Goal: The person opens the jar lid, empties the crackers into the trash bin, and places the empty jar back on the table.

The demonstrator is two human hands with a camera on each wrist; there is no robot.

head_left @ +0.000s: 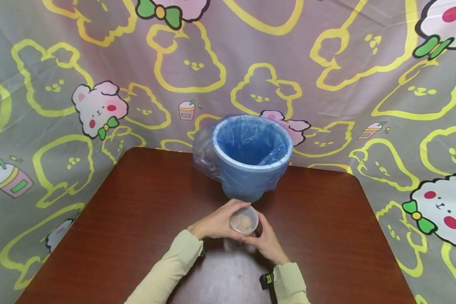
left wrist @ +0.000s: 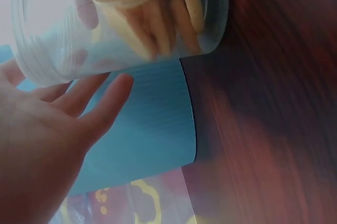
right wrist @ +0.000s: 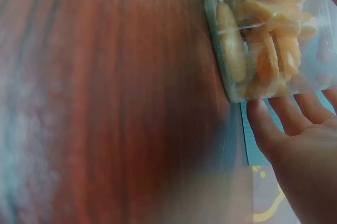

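Observation:
A clear plastic jar [head_left: 244,220] of pale round biscuits [left wrist: 150,19] stands upright on the table between my two hands. My left hand [head_left: 222,220] holds it near the top from the left, with fingers round the far side. From the right, my right hand [head_left: 267,240] grips the same jar, its thumb at the near side. In the right wrist view the biscuits [right wrist: 268,29] lie piled and leaning inside, and the jar's base is close to the tabletop. Ridges [left wrist: 39,29] circle the jar's upper end in the left wrist view.
A blue bin [head_left: 243,181] lined with a blue plastic bag [head_left: 209,152] stands just behind the jar on the brown wooden table [head_left: 144,202]. Patterned cloth [head_left: 197,55] hangs round the back and both sides of the table.

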